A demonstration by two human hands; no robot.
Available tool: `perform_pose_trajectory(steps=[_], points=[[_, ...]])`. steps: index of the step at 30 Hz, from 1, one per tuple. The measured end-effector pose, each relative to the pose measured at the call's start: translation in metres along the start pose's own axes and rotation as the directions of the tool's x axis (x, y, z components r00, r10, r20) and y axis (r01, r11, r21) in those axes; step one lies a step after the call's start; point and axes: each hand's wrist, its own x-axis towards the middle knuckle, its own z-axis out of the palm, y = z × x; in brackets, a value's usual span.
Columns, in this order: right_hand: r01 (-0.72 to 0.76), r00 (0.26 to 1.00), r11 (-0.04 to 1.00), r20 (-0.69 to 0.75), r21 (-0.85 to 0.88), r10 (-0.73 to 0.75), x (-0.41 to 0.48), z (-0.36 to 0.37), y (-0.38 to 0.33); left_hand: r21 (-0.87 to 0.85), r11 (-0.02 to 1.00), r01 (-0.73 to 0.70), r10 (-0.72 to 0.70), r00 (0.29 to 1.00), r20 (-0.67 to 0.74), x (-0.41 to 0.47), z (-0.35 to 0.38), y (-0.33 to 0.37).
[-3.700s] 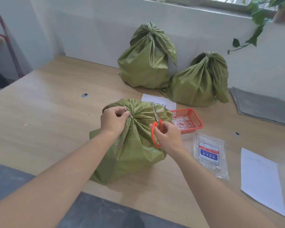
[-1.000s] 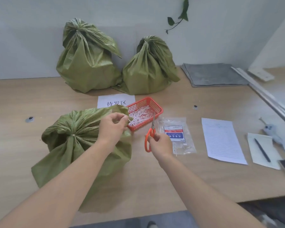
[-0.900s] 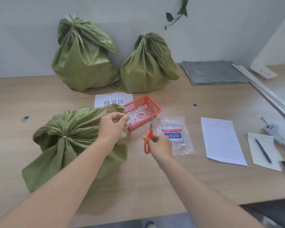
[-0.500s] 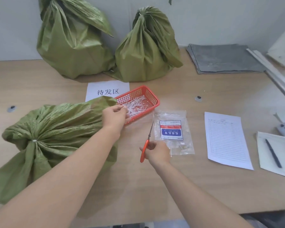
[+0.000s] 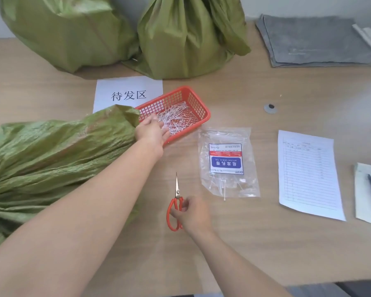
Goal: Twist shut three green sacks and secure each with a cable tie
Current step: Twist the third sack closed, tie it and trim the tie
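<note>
The near green sack (image 5: 51, 159) lies just left of my left hand (image 5: 151, 131); a second sack (image 5: 69, 33) and a third sack (image 5: 186, 37) stand well behind it. My left fingers are straight and loose over the red basket (image 5: 198, 106). My right hand (image 5: 193, 213) is closed around the handles of the scissors (image 5: 175, 202), and the pack of cable ties (image 5: 226, 161) lies near, in front and to its right.

The left hand (image 5: 151, 130) is off the near sack (image 5: 51, 157) and no longer pinches; its fingers now spread over the 7 o'clock corner of the red basket (image 5: 198, 105). The right hand (image 5: 194, 215) has lowered the scissors (image 5: 177, 189) to the table (image 5: 244, 243), at 6 o'clock from the basket, blades pointing to 12. The sack now slumps toward 9 o'clock.
</note>
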Motion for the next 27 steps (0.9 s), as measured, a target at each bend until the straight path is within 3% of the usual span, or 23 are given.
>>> perform_pose_trajectory(steps=[7,12,20,27], points=[[-0.087,0.996,0.993,0.017,-0.086,0.089,0.007,0.004,0.005,0.12,0.992,0.035,-0.039,0.999,0.033,0.011,-0.008,-0.008],[-0.086,0.996,0.944,-0.016,-0.318,0.085,0.007,0.002,0.004,0.246,0.969,0.021,-0.037,0.997,0.064,0.009,-0.021,-0.006],[-0.089,0.995,0.844,-0.078,-0.529,0.056,-0.004,0.007,0.0,0.373,0.927,-0.023,-0.011,0.996,0.088,-0.007,-0.037,-0.011],[-0.109,0.991,0.873,-0.118,-0.475,0.06,-0.017,0.008,0.004,0.4,0.914,-0.069,0.012,0.99,0.142,-0.031,-0.051,-0.014]])
